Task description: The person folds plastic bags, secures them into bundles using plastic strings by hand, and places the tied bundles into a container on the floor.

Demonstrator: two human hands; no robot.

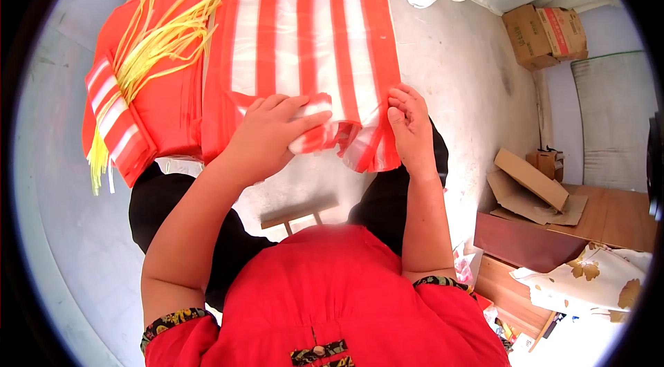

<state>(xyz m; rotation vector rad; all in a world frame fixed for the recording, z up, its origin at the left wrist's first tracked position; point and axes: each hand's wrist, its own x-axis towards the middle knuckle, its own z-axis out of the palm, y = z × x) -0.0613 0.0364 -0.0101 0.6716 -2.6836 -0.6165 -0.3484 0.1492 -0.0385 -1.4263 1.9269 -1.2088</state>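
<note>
Red-and-white striped plastic bags point(315, 35) lie flat in front of me, their near edge rolled up and crumpled. My left hand point(273, 128) is closed over the rolled part of that edge, fingers wrapped on top. At the right near corner, my right hand point(413, 128) has curled fingers against the plastic and grips its side. To the left is a pile of red plastic bags point(176, 83). A bundle of yellow strips point(155, 52) is spread over this pile, partly tucked under a folded striped bundle point(121, 121).
My knees are under the near edge of the bags, with a small wooden stool point(297, 213) between them. Cardboard boxes point(546, 35) stand at the back right. An opened carton point(532, 187) rests on a brown wooden cabinet point(609, 218), near a flower-patterned cloth point(588, 277).
</note>
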